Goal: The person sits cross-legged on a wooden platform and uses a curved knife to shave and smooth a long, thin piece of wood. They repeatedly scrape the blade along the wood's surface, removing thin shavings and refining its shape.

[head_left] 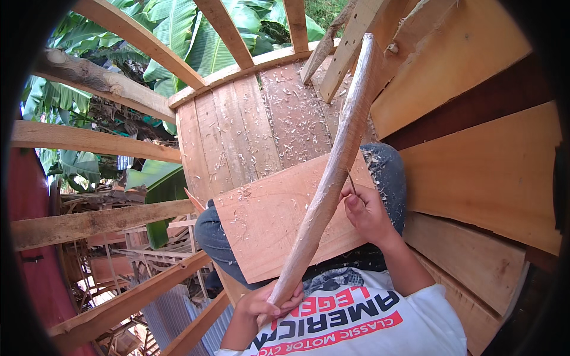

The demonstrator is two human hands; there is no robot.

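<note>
A long, rough-hewn wooden pole [333,163] slants across my lap, from low by my belly up to the far right. My left hand [274,301] is wrapped round its lower end, against my shirt. Beside the pole's middle, my right hand [367,215] is closed, thumb up, on a tool with a thin, dark, slightly curved blade [351,181]; its handle is hidden in my fist. The blade lies right by the pole's right side. Under the pole a flat wooden board [255,234] rests across my thighs, with a few shavings on it.
Pale wood shavings [285,121] are scattered over the plank floor [208,142] and my right trouser leg. Wooden rails [95,141] fence the left and far sides, with banana leaves [172,44] beyond. Broad planks [481,172] form a wall close on the right.
</note>
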